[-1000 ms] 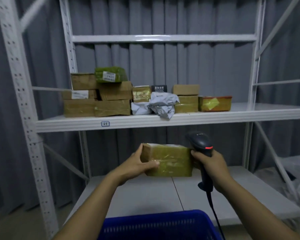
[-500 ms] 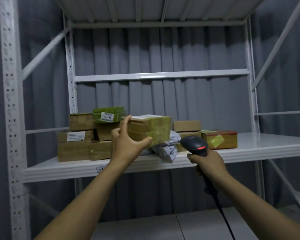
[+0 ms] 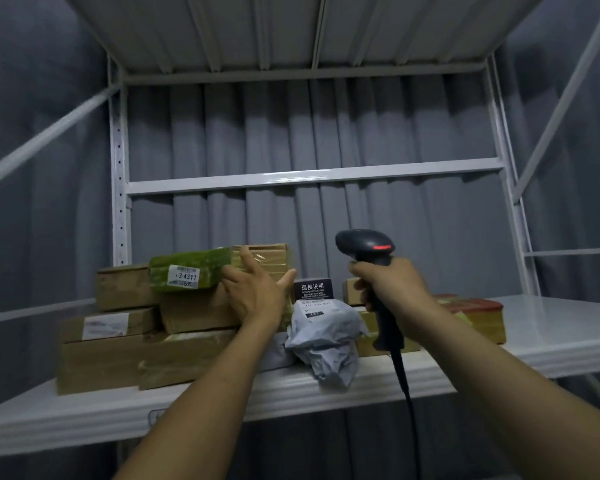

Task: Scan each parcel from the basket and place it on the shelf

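Parcel (image 3: 265,259) set on the pile (image 3: 101,362).
Left hand (image 3: 257,296) spreads its fingers (image 3: 247,259) to push it in; right hand (image 3: 392,289) wraps its fingers around the scanner (image 3: 364,242).

Dim, bluish light; edges bowed and blurred.

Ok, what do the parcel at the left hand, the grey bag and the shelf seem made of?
Parcel at the left hand: brown cardboard wrapped in glossy clear tape, going by the shine. Grey bag: thin soft plastic mailer, crumpled and creased. Shelf: probably painted metal, smooth white with a sheen.
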Demonstrator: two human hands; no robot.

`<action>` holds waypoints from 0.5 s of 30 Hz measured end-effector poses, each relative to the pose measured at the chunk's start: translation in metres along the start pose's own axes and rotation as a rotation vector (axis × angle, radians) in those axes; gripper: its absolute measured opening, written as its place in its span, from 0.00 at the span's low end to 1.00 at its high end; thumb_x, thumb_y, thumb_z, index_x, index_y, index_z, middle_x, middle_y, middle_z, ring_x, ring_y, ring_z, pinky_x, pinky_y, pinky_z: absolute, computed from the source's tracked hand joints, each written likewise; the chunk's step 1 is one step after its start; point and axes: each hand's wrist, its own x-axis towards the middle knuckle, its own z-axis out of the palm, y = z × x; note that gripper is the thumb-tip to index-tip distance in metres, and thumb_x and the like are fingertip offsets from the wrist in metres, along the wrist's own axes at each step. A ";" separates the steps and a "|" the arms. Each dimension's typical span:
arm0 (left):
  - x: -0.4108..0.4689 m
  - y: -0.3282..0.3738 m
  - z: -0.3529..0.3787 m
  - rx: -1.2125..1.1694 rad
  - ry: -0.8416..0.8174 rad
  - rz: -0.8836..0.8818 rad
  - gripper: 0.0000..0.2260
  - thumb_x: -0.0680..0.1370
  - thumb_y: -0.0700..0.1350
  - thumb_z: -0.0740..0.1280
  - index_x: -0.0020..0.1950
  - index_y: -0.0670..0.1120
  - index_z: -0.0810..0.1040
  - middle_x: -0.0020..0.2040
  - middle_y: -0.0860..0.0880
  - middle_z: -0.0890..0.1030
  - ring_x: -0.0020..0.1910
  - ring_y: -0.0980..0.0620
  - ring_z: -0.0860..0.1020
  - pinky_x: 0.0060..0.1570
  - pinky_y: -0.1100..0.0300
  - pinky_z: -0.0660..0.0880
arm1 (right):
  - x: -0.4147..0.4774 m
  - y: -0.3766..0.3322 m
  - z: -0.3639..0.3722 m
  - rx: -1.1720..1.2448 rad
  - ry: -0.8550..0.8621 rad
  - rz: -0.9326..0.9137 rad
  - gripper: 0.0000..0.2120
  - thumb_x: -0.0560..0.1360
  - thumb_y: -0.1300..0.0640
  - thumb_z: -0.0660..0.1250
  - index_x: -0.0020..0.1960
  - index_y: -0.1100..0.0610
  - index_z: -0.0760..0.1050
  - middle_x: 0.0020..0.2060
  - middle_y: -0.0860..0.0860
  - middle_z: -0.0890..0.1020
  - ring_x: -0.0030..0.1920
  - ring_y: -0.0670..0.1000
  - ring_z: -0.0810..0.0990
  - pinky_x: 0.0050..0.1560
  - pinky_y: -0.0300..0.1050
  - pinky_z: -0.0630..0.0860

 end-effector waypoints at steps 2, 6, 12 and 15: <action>0.004 0.003 0.013 0.029 0.000 0.000 0.44 0.70 0.71 0.63 0.74 0.44 0.54 0.66 0.34 0.63 0.58 0.38 0.69 0.60 0.49 0.67 | 0.009 0.004 0.004 -0.001 -0.033 0.020 0.05 0.73 0.61 0.70 0.40 0.61 0.77 0.29 0.55 0.76 0.25 0.51 0.73 0.27 0.41 0.70; 0.001 -0.001 0.027 0.095 -0.028 0.062 0.39 0.74 0.68 0.59 0.76 0.43 0.55 0.75 0.31 0.52 0.72 0.33 0.59 0.67 0.47 0.64 | 0.017 0.022 0.002 -0.077 -0.042 0.053 0.07 0.73 0.58 0.71 0.38 0.61 0.78 0.29 0.55 0.78 0.24 0.50 0.73 0.26 0.40 0.70; -0.002 -0.031 0.045 0.272 0.097 0.580 0.31 0.74 0.62 0.65 0.72 0.45 0.70 0.76 0.38 0.60 0.74 0.35 0.59 0.70 0.39 0.62 | 0.023 0.051 -0.006 -0.064 -0.050 0.089 0.07 0.72 0.60 0.72 0.40 0.63 0.78 0.29 0.56 0.77 0.25 0.53 0.73 0.27 0.42 0.69; -0.001 -0.032 0.047 0.320 -0.066 0.545 0.32 0.79 0.63 0.57 0.78 0.47 0.58 0.78 0.41 0.55 0.77 0.39 0.54 0.73 0.43 0.55 | 0.023 0.061 -0.004 -0.076 -0.048 0.112 0.07 0.72 0.59 0.72 0.40 0.62 0.78 0.29 0.56 0.77 0.26 0.53 0.73 0.27 0.42 0.69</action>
